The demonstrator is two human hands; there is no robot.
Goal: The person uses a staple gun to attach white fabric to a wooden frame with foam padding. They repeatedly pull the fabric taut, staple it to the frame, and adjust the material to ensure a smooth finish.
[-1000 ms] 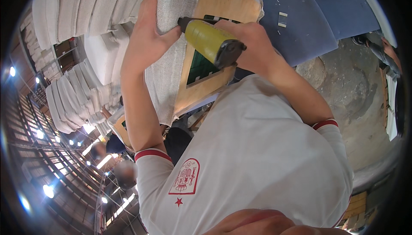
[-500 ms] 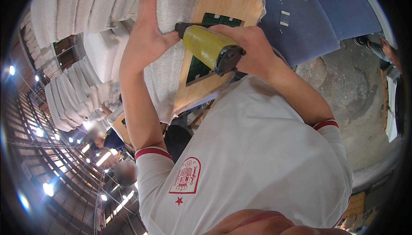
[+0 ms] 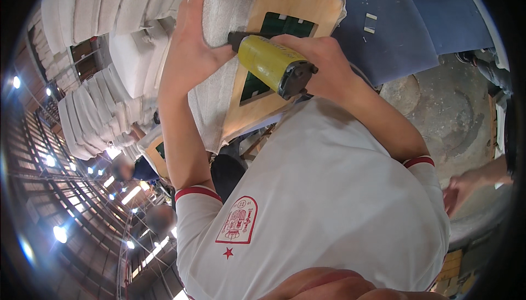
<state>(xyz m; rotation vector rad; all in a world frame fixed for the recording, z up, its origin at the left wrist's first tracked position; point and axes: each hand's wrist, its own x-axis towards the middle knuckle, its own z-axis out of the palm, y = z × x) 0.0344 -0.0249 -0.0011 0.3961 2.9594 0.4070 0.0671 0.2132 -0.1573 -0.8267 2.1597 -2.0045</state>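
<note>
My right hand (image 3: 327, 65) is closed around a yellow staple gun (image 3: 271, 64) with black ends. The gun's black nose rests at the edge where light grey fabric (image 3: 226, 12) meets a plywood panel (image 3: 293, 0). My left hand (image 3: 192, 53) lies spread along the fabric-covered side, its index finger stretched out and its thumb close to the nose. The other fingers are partly hidden behind the hand. A cutout in the panel shows something dark green (image 3: 282, 26) inside, partly covered by the gun and my right hand.
Stacked grey fabric-covered cushions (image 3: 93, 116) stand at the left, beside a white padded block (image 3: 131, 62). A blue-grey surface (image 3: 378, 45) at the upper right carries small light strips (image 3: 370, 23). Another person's hand (image 3: 466, 188) reaches in at the right, above the concrete floor (image 3: 433, 119).
Another person's arm and hand have come into view at the right. The panel, staple gun and my hands have shifted slightly rightward in the picture together.
</note>
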